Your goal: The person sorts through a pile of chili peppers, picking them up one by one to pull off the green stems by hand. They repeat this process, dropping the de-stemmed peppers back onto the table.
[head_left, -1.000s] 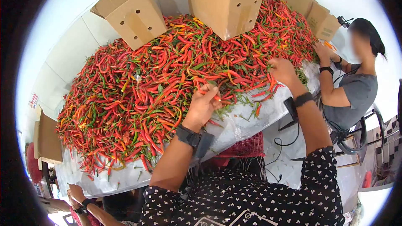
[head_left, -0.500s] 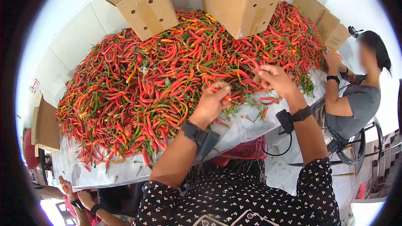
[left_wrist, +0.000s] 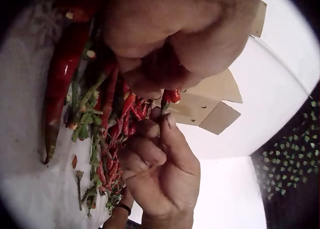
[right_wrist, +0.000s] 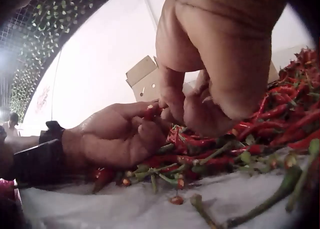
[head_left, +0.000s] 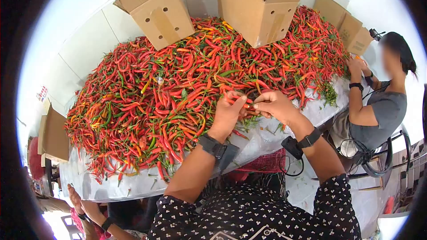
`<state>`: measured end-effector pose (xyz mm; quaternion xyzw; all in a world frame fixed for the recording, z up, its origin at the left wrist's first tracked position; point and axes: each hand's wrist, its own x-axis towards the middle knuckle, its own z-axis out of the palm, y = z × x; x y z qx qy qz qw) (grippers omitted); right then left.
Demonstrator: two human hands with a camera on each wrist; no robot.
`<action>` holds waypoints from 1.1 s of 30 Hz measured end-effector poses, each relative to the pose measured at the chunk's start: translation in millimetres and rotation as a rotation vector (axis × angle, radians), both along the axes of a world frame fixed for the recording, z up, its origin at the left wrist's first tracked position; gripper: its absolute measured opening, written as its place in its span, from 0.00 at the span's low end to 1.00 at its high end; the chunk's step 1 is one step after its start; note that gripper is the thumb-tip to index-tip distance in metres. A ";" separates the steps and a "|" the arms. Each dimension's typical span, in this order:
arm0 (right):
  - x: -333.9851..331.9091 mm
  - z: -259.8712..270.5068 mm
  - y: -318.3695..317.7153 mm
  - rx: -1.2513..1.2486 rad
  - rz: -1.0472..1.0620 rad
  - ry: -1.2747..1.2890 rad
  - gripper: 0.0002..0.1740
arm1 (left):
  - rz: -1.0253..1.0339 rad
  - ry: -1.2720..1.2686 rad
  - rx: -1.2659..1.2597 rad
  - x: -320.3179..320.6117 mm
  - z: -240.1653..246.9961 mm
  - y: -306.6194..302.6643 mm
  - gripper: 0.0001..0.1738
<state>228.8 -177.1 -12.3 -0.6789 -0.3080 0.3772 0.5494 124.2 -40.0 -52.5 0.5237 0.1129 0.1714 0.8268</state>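
A wide heap of red chilies (head_left: pixel 133 102), with some green and orange ones, covers the table. At the heap's front edge, in the head view, my left hand (head_left: pixel 229 113) holds red chilies (left_wrist: pixel 172 95) in curled fingers. My right hand (head_left: pixel 278 109) meets it there, thumb and forefinger pinched at the green stem end of a chili, as the left wrist view shows my right hand (left_wrist: pixel 162 169) just below the left. In the right wrist view a cut red end (right_wrist: pixel 150 111) shows between the fingers of my left hand (right_wrist: pixel 117 134).
Cardboard boxes (head_left: pixel 162 18) (head_left: pixel 253 9) stand behind the heap, with others at the far left and back right. Loose green stems (head_left: pixel 329 95) lie on the white plastic sheet (head_left: pixel 253 144). A person (head_left: pixel 378 102) sits at the right; another person's hands (head_left: pixel 84 206) show at lower left.
My right hand has come back from the heap at the right, drawing down and left to meet my left hand. The left hand still holds chilies. At lower left, the other person's hands have moved.
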 end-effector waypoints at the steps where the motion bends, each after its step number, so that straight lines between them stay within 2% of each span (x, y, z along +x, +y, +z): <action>1: -2.9 1.8 0.2 -0.003 0.000 -0.001 0.09 | 0.022 0.003 0.005 -0.1 0.6 -0.8 0.06; 3: -8.3 7.7 -0.6 -0.070 -0.070 -0.202 0.08 | 0.023 -0.009 0.013 0.0 1.4 -2.7 0.06; 4: -7.6 4.7 -1.2 -0.071 -0.072 -0.200 0.08 | 0.025 -0.020 0.025 0.0 1.6 -3.7 0.06; 6: -4.7 -5.0 -0.2 -0.023 -0.081 -0.388 0.08 | 0.023 -0.027 0.020 0.4 1.3 -4.8 0.06; 9: -3.6 -8.3 -0.3 0.038 -0.065 -0.481 0.07 | -0.007 -0.032 0.022 -0.2 0.2 -2.3 0.05; 11: -4.2 -5.0 -1.7 0.053 -0.060 -0.460 0.07 | -0.036 -0.027 0.027 0.7 -0.8 -1.0 0.04; 13: -4.0 -5.2 -3.5 0.065 -0.053 -0.436 0.07 | -0.074 -0.064 -0.129 1.4 -3.3 -1.2 0.02; 16: -1.9 -5.5 -6.3 0.083 -0.025 -0.406 0.05 | -0.162 -0.096 -0.185 2.3 -5.8 2.3 0.02; 19: -3.5 0.4 -10.0 0.128 0.017 -0.298 0.08 | -0.155 -0.032 -0.256 0.8 -2.5 1.2 0.03; 21: -3.1 3.2 -12.9 0.113 0.086 -0.205 0.08 | -0.189 -0.086 -0.324 -1.0 -2.4 1.6 0.03; 22: -2.5 7.5 -17.4 0.114 0.082 -0.204 0.08 | -0.224 -0.141 -0.392 -1.7 -1.3 1.5 0.03; 24: 3.2 15.9 -36.1 0.045 0.079 -0.276 0.07 | -0.162 -0.105 -0.417 -3.2 0.8 0.0 0.03; 25: 11.0 13.8 -49.3 0.121 0.051 -0.316 0.08 | -0.147 -0.111 -0.410 -3.3 1.4 1.2 0.03; 27: 23.0 26.3 -81.9 0.032 -0.011 -0.434 0.07 | -0.098 -0.097 -0.394 -2.5 3.9 -0.1 0.03; 29: 49.0 22.4 -118.3 -0.562 -0.010 -1.116 0.10 | -0.125 -0.108 -0.375 -1.0 0.3 0.1 0.03; 30: 50.6 19.9 -127.9 -0.565 -0.010 -1.115 0.10 | -0.155 -0.118 -0.353 -0.1 0.1 -0.3 0.03; 32: 46.1 13.8 -144.6 -0.741 -0.291 -1.542 0.12 | -0.146 -0.085 -0.324 2.1 -0.3 -1.6 0.03; 33: 48.0 11.1 -139.0 -0.595 -0.308 -1.414 0.10 | -0.133 -0.053 -0.291 2.9 0.0 -2.2 0.02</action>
